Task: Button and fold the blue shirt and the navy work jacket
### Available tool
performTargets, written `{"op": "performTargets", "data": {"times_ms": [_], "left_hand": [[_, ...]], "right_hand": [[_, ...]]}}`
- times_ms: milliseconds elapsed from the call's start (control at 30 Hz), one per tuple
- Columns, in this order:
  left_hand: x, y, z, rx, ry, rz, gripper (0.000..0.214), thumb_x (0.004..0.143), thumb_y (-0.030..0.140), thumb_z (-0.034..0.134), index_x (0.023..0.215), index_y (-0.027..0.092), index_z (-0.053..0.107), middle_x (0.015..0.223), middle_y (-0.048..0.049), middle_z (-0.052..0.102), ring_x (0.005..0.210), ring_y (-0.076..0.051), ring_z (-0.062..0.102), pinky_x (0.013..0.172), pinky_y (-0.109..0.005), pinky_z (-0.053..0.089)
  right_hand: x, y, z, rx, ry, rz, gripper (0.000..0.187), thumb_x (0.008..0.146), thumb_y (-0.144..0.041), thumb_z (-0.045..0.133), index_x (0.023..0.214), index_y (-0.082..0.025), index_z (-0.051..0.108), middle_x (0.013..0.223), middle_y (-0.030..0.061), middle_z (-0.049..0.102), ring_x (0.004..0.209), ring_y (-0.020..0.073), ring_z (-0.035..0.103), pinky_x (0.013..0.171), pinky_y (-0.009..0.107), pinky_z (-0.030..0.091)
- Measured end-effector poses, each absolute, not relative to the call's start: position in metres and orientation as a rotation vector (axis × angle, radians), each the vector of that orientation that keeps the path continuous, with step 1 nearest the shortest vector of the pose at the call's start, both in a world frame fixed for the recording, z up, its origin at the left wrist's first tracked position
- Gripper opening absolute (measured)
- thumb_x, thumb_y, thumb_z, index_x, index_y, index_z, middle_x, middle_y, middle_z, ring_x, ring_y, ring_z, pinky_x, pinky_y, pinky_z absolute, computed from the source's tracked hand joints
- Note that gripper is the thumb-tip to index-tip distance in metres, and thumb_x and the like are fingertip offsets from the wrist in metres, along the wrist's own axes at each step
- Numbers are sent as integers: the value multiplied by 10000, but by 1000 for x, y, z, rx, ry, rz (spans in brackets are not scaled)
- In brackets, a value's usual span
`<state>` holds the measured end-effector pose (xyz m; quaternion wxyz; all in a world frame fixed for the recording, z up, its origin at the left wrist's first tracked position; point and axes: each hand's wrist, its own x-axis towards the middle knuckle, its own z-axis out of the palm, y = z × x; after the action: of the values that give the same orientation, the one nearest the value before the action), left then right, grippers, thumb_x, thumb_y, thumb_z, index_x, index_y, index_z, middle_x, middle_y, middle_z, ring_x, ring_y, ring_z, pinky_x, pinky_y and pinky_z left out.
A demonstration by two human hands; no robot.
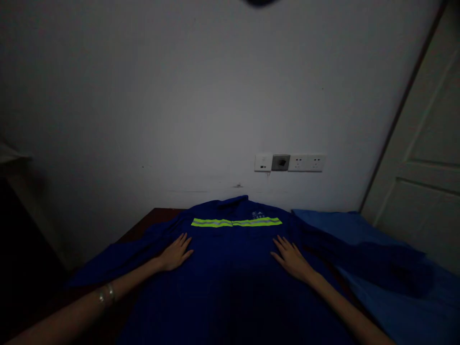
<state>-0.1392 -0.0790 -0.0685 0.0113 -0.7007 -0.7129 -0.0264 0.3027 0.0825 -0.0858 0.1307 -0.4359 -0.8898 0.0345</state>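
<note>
A left hand (176, 253) and a right hand (292, 258), both splayed and holding nothing, rest on a jacket (230, 254) spread across the lower centre of the frame.

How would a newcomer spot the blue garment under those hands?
Start at the pale wall with the sockets. Below it, the left hand and right hand rest on the garment, spread with its sleeves out. Unlike the lighter blue cloth under one sleeve, it bears a bright yellow-green stripe.
</note>
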Motion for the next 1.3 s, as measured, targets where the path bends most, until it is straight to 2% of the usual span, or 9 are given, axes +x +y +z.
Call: {"op": "performTargets", "data": {"times_ms": [267, 367, 433, 500, 567, 633, 833, 1000, 1300], "left_hand": [[-152, -104, -75, -2186, -2222, -201, 573, 877, 481, 276, 1352, 166, 337, 1440, -92, 236, 1329, -255, 173, 1065, -407, 210], [-154, -102, -61, -2220, -2354, -366, 517, 839, 423, 362, 1261, 144, 466, 1384, -99, 368, 1271, -228, 330, 1031, -328, 284], [-158, -103, -47, -2124, -2463, -574, 429, 816, 385, 376, 1090, 134, 590, 1202, -91, 563, 1107, -207, 514, 932, -276, 386], [-165, -109, -34, -1945, -2590, -712, 394, 809, 381, 349, 892, 129, 640, 921, -72, 668, 856, -196, 620, 758, -264, 465], [-176, -119, -22, -1796, -2697, -735, 420, 813, 397, 311, 770, 124, 629, 699, -58, 652, 647, -187, 620, 595, -262, 463], [-189, -133, -10, -1693, -2725, -706, 422, 808, 423, 322, 723, 130, 614, 615, -52, 620, 584, -183, 600, 542, -256, 435], [-248, -188, 16, -1617, -2654, -443, 291, 746, 403, 473, 826, 175, 635, 899, -69, 660, 867, -212, 597, 755, -268, 424], [-288, -228, 12, -1733, -2762, -318, 382, 723, 357, 478, 1022, 156, 606, 1108, -73, 619, 1024, -213, 559, 904, -272, 387], [-270, -174, -3, -1787, -2660, -619, 553, 787, 457, 392, 1209, 110, 475, 1300, -117, 472, 1199, -213, 423, 1017, -286, 283]], "right_hand": [[313, 89, -95, -1271, -2596, 103, 623, 861, -557, 197, 1346, -198, 358, 1430, 73, 285, 1318, 213, 227, 1065, 434, 176], [314, 93, -97, -1288, -2599, 94, 604, 860, -531, 233, 1339, -190, 369, 1425, 80, 297, 1311, 226, 243, 1059, 446, 189], [311, 91, -96, -1305, -2578, 81, 571, 859, -474, 282, 1323, -161, 393, 1413, 109, 316, 1303, 244, 261, 1051, 460, 208], [303, 81, -90, -1248, -2565, 73, 526, 846, -373, 335, 1303, -124, 414, 1399, 142, 332, 1296, 250, 277, 1048, 450, 231], [286, 62, -79, -1101, -2578, 84, 498, 818, -279, 372, 1282, -109, 437, 1392, 149, 342, 1291, 238, 287, 1052, 413, 249], [262, 34, -64, -916, -2616, 128, 471, 805, -250, 382, 1250, -127, 474, 1383, 126, 363, 1287, 222, 298, 1058, 383, 256], [189, -48, -36, -430, -2772, 235, 452, 804, -219, 403, 1246, -184, 488, 1368, 82, 397, 1290, 204, 291, 1069, 388, 233], [159, -62, -44, -415, -2838, 316, 474, 848, -348, 394, 1288, -180, 448, 1401, 100, 344, 1300, 241, 265, 1062, 427, 225], [109, -102, -43, -169, -2872, 434, 512, 872, -416, 362, 1324, -177, 393, 1421, 137, 287, 1310, 264, 232, 1054, 451, 215]]}}
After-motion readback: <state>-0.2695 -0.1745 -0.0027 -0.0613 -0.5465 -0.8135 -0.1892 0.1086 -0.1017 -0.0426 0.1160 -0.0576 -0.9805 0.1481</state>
